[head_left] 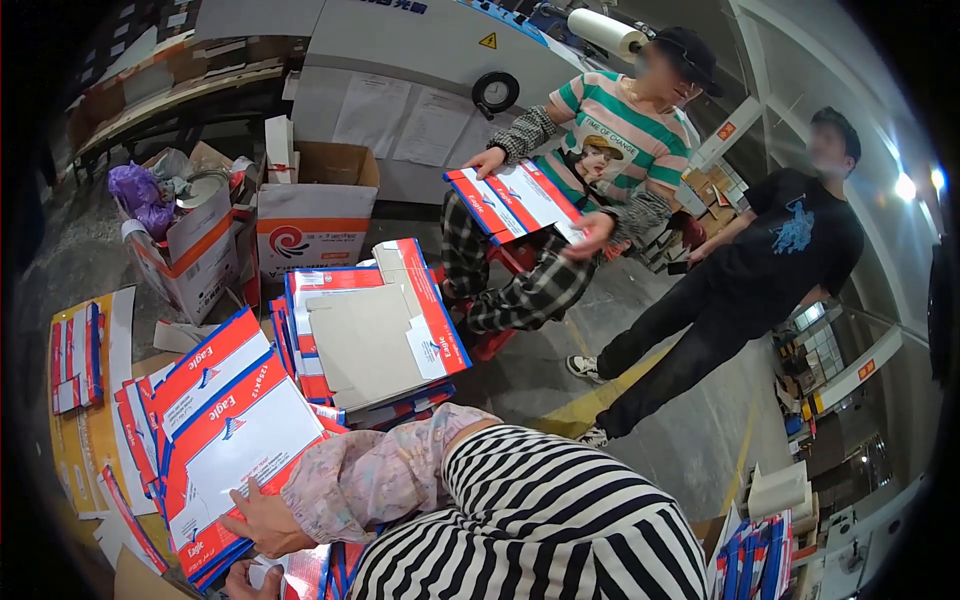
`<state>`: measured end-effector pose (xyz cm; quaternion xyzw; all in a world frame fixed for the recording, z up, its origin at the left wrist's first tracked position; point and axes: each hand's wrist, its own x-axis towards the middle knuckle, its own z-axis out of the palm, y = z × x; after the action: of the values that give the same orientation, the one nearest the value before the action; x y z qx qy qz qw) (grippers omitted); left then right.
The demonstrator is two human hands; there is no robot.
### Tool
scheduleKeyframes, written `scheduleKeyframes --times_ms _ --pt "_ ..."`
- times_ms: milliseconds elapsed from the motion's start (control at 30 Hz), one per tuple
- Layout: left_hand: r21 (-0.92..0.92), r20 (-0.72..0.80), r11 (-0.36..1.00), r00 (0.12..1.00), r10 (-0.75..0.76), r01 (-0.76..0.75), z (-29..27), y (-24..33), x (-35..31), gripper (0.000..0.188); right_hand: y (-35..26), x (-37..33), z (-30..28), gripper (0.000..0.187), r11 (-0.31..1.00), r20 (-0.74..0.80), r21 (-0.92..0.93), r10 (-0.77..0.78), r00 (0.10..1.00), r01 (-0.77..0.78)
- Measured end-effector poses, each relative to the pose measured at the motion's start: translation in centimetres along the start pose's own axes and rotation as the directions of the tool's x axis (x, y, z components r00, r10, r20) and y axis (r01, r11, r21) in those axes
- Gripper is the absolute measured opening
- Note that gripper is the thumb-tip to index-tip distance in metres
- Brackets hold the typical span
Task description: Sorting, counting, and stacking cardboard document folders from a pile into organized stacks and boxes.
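Note:
My right hand (268, 522), at the end of a pink floral sleeve, rests on a flat carton (255, 455) printed red, white and blue. Its fingers are spread over the carton's near part. My left hand (252, 581) is partly cut off by the lower edge of the view. Its fingers are bent at the edge of another flat carton (305, 572) lying below the right hand. More of these cartons lie beneath in an overlapping pile. Beyond them stands a taller stack of flat cartons (365, 340), its top one showing a plain grey-brown inner side.
A seated person (620, 140) across from me holds a flat carton (515, 200). Another person (760, 260) stands at the right. Behind the stacks are an open cardboard box (315, 215) and a box with rubbish (185, 245). More folded cartons (750, 555) sit at lower right.

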<state>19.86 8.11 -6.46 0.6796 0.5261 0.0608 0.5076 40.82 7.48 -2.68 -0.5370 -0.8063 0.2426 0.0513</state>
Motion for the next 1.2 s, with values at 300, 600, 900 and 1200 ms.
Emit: scheduleKeyframes --times_ms 300,600,900,1200 --pt "-0.253 -0.157 0.941 0.969 0.188 -0.224 1.5 -2.5 0.8 0.027 -0.7 -0.7 -1.8 0.068 0.999 0.066 0.051 0.012 0.998 -0.015" --pt "-0.069 -0.274 0.986 0.953 0.129 -0.154 1.7 -0.6 0.3 0.024 0.9 -0.3 0.8 0.068 0.998 -0.02 0.011 -0.068 0.997 0.068" --pt "-0.074 -0.263 0.981 0.953 0.154 -0.179 1.7 0.1 0.0 0.018 0.3 0.4 1.7 0.072 0.996 -0.056 -0.062 -0.073 0.996 0.07" --pt "-0.095 -0.303 0.957 0.924 0.234 -0.274 1.8 1.4 -0.1 0.021 0.7 0.2 1.4 0.069 0.996 -0.032 -0.038 -0.085 0.996 0.084"
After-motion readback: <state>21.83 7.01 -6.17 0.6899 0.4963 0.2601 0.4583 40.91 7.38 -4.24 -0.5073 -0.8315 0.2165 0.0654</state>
